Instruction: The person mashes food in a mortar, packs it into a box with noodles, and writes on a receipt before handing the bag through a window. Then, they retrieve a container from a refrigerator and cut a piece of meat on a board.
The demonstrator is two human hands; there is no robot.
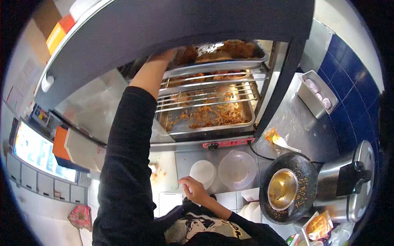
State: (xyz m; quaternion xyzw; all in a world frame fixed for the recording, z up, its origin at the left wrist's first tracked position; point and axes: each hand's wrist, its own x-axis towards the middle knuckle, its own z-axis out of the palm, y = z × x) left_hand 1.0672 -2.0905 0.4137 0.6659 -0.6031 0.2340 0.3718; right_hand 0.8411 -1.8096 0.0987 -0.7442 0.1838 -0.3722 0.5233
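Observation:
My left hand (pixel 167 54) reaches into the upper part of a heated display cabinet (pixel 197 144), beside the top metal tray (pixel 242 62) of browned food. Its fingers are blurred and partly hidden by the cabinet's dark top panel, so any hold cannot be made out. Lower down, my right hand (pixel 195 190) hangs in front of my body with its fingers loosely apart and nothing in them. It is nearest to a round white lid (pixel 202 172) on the counter. Wire racks (pixel 209 92) and a crumb-covered bottom tray (pixel 217 117) show inside the cabinet.
At right, a black wok (pixel 304 168) holds a metal bowl (pixel 283 189) beside a steel cooker (pixel 334 176). A clear plastic tub (pixel 237 169) and a white cutting board (pixel 166 180) sit in front of the cabinet. A steel container (pixel 312 100) stands by the blue tiles.

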